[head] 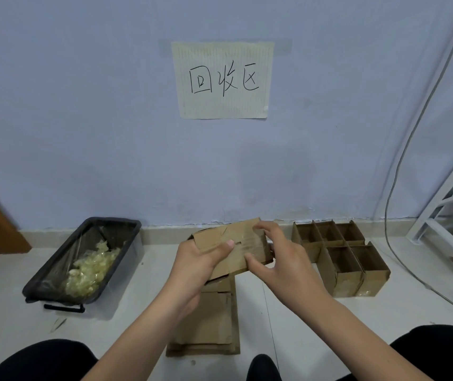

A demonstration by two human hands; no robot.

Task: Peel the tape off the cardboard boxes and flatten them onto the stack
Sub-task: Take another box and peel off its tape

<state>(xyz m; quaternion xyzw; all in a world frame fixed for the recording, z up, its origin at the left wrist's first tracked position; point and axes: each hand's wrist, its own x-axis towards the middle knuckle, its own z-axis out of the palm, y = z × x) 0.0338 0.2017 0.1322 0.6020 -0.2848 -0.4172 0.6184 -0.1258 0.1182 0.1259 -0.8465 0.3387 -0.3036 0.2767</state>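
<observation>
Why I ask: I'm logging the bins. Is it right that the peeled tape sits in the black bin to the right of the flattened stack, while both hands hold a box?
Not quite. The head view shows the black bin with peeled tape left of the flattened stack. The left hand and right hand do hold a box.

We take the stack of flat cardboard on the floor as our mark. Above its far end both hands, left and right, and the box they hold fill the air. Left of the stack, bare tile lies open up to the black bin. Right of it, a narrow strip of tile stays free before the upright boxes. Behind, the wall closes the way; in front, our knees hem it in.
</observation>
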